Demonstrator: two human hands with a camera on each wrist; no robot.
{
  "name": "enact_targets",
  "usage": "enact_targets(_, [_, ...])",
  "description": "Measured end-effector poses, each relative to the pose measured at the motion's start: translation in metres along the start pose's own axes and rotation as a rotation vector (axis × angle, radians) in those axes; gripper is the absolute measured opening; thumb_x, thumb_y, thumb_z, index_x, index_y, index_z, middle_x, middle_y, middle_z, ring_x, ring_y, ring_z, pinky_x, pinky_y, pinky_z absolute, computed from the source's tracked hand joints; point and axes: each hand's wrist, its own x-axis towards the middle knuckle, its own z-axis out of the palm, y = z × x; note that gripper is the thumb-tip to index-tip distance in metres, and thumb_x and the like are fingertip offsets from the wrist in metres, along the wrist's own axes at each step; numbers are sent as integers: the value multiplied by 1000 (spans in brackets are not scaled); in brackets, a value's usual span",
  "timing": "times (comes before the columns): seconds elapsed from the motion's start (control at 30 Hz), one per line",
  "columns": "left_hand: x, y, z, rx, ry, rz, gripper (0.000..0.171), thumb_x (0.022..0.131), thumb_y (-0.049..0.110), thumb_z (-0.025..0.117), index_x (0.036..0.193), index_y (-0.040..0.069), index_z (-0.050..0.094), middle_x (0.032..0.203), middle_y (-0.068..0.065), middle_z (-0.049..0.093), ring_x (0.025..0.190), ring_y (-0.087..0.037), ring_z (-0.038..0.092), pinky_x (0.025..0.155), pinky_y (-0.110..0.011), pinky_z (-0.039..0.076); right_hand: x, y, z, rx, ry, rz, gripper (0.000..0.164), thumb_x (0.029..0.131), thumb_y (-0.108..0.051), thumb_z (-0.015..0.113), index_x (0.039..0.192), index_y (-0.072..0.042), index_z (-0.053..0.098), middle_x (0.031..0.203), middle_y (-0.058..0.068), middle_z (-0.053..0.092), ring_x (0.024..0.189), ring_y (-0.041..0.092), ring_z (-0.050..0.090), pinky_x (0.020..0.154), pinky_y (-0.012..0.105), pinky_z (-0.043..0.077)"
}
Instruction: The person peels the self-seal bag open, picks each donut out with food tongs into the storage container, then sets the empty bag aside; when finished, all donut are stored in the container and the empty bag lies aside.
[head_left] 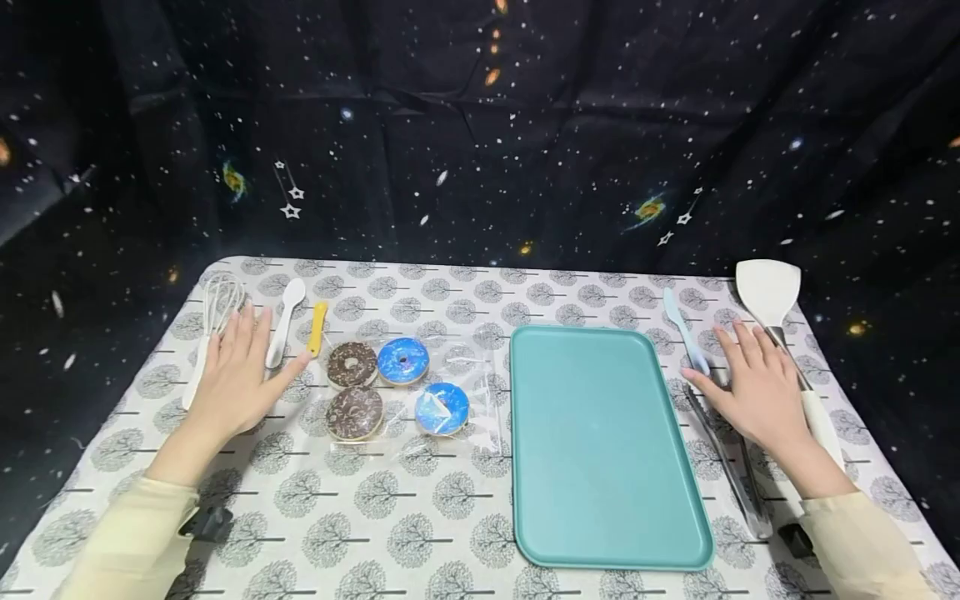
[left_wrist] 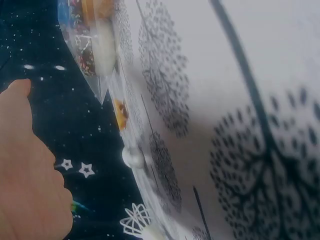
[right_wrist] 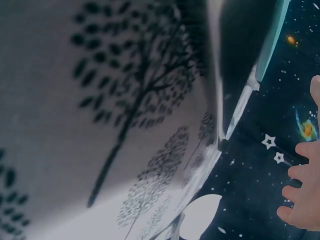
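My left hand [head_left: 237,372] is spread with straight fingers over the left side of the table, nearest a white whisk [head_left: 222,302] and a white spoon [head_left: 287,320]. A small yellow-handled utensil [head_left: 317,327] lies just past its thumb. My right hand [head_left: 759,385] is likewise spread, above metal tongs [head_left: 723,467] and beside a white turner [head_left: 770,292]. A pale blue utensil [head_left: 684,329] lies close to the right thumb, its lower end partly hidden. Neither hand holds anything. In the wrist views, both the left hand [left_wrist: 32,170] and the right hand [right_wrist: 307,185] appear raised off the cloth.
Two chocolate donuts [head_left: 355,413] and two blue donuts [head_left: 403,361] lie in clear plastic packaging left of centre. A teal tray [head_left: 607,450] lies flat right of centre. Tree-patterned cloth [head_left: 420,537] covers the table; a dark starry curtain [head_left: 480,167] hangs behind.
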Motion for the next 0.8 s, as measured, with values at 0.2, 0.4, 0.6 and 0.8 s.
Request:
enact_targets(0.2, [5, 12, 1, -6, -13, 18, 86, 93, 59, 35, 149, 8, -7, 152, -11, -20, 138, -31, -23, 110, -56, -15, 2, -9, -3, 27, -11, -8, 82, 87, -58, 51, 149, -12, 22, 153, 20, 15, 142, 39, 3, 107, 65, 5])
enact_targets(0.4, [10, 41, -11, -68, -73, 97, 79, 95, 52, 42, 150, 5, 10, 155, -19, -2, 141, -38, -3, 112, -54, -9, 7, -39, -16, 89, -9, -85, 78, 89, -49, 56, 148, -12, 23, 154, 18, 14, 141, 40, 9, 107, 66, 7])
enact_targets(0.6, [19, 92, -20, -116, -129, 237, 66, 96, 46, 44, 143, 1, 32, 147, -21, 32, 135, -39, 29, 111, -55, 20, 27, -86, -28, 55, -32, -247, 66, 89, -41, 60, 141, -8, 38, 148, 21, 29, 133, 44, 27, 107, 63, 19])
enact_targets(0.8, [26, 146, -8, -36, -332, 329, 68, 95, 49, 44, 145, 4, 30, 150, -19, 26, 137, -38, 26, 111, -54, 18, 56, -143, -27, 56, -165, -343, 62, 90, -44, 58, 140, -11, 41, 147, 18, 33, 133, 41, 31, 108, 60, 22])
